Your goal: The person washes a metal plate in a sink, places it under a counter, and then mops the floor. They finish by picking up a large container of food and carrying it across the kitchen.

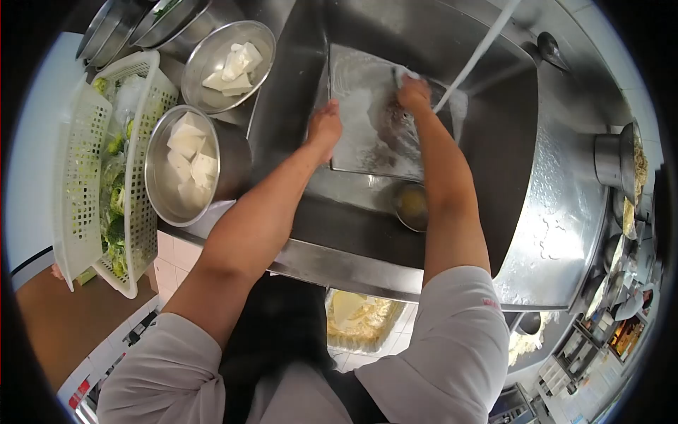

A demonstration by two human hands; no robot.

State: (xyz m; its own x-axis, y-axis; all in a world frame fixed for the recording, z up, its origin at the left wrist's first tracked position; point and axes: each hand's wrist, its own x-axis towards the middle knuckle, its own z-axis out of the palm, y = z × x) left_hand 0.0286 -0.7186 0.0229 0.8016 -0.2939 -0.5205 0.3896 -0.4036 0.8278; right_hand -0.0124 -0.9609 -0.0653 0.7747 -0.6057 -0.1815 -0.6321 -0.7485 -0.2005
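A flat metal tray (353,152) lies in a steel sink (296,205), wet and streaked with suds. My left hand (325,130) grips the tray's left edge, fingers closed on the rim. Near the tray's upper right, my right hand (413,93) is closed over its surface; something small and dark shows at the fingertips, too unclear to name. A pale hose or stream (480,53) runs down from the top to the tray beside my right wrist. A small round bowl (411,206) with yellowish contents sits below the tray.
Left of the sink are two metal bowls (157,201) (194,99) with white blocks and a white basket (145,134) of green vegetables. A metal pot (609,157) and a ladle (549,48) are at right. A container (361,321) of yellowish food sits below the sink's front edge.
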